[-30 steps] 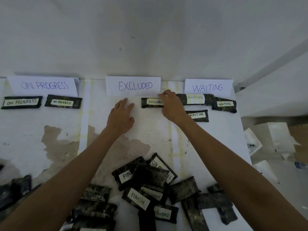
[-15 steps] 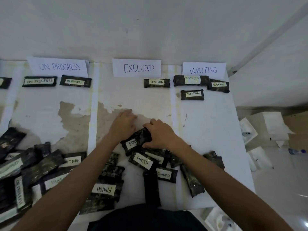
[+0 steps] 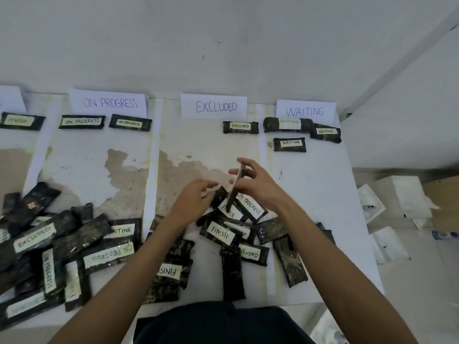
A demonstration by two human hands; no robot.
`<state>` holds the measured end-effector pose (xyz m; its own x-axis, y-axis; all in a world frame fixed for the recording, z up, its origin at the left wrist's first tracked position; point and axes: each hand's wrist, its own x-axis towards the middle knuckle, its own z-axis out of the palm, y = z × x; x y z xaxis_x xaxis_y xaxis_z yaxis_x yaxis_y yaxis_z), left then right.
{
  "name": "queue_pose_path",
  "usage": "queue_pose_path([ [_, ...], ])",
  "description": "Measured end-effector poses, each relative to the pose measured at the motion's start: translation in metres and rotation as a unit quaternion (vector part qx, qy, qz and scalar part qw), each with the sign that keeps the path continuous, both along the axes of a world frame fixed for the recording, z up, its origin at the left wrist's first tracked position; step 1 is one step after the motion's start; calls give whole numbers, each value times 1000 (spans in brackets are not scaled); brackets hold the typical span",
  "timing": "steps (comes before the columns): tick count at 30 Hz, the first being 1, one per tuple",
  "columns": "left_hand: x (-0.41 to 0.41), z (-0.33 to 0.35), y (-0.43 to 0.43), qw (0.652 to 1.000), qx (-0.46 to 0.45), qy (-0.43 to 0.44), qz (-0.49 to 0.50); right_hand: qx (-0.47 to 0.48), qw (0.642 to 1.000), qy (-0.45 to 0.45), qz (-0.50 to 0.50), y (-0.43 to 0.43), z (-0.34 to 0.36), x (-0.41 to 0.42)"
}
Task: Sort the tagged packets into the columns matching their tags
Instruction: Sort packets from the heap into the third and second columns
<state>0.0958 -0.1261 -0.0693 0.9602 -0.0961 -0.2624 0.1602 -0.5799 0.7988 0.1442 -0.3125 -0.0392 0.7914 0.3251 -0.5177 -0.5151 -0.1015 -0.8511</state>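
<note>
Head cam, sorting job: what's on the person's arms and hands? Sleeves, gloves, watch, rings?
Nothing on either. The left hand and right hand are bare: no gloves, and no ring shows. The left forearm and right forearm are bare to the frame edge, with no sleeve, watch or band in view. The only clothing seen is a dark garment at the bottom edge.

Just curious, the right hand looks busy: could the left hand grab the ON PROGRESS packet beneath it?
Probably, though awkwardly: the left hand is open and close by, but the right hand and its held packet hang over the ON PROGRESS packet.
</note>
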Motion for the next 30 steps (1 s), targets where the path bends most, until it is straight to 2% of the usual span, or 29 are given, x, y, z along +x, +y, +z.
queue_pose_path([
  [2, -2, 10, -10, 996, -66, 61, 5, 207, 972, 79, -82, -10, 3, 4],
  [3, -2, 14, -14, 988, -116, 98, 28, 254, 959, 88, -94, -12, 3, 5],
  [6, -1, 19, -20, 951, -229, 170, 119, 293, 947, 89, -98, -10, 2, 3],
  [10, 1, 19, -15, 941, -249, 170, 156, 289, 944, 93, -129, -2, 2, 1],
  [12, 3, 18, -9, 943, -241, 163, 162, 247, 958, 83, -123, 3, 4, 1],
  [14, 6, 18, -1, 946, -230, 153, 168, 159, 979, 61, -110, 9, 4, 2],
  [16, 9, 18, 7, 950, -218, 142, 171, 25, 996, 15, -80, 13, 3, 2],
  [18, 13, 16, 18, 960, -191, 125, 164, -115, 991, -61, -21, 15, 1, 1],
  [21, 18, 12, 37, 972, -149, 102, 153, -248, 944, -193, 105, 24, -2, 1],
  [24, 21, 12, 56, 977, -121, 94, 149, -358, 850, -325, 208, 41, -7, 5],
  [27, 22, 14, 77, 979, -104, 86, 154, -412, 784, -382, 266, 66, -8, 13],
  [30, 22, 15, 106, 979, -85, 78, 169, -419, 759, -406, 290, 97, -9, 19],
])
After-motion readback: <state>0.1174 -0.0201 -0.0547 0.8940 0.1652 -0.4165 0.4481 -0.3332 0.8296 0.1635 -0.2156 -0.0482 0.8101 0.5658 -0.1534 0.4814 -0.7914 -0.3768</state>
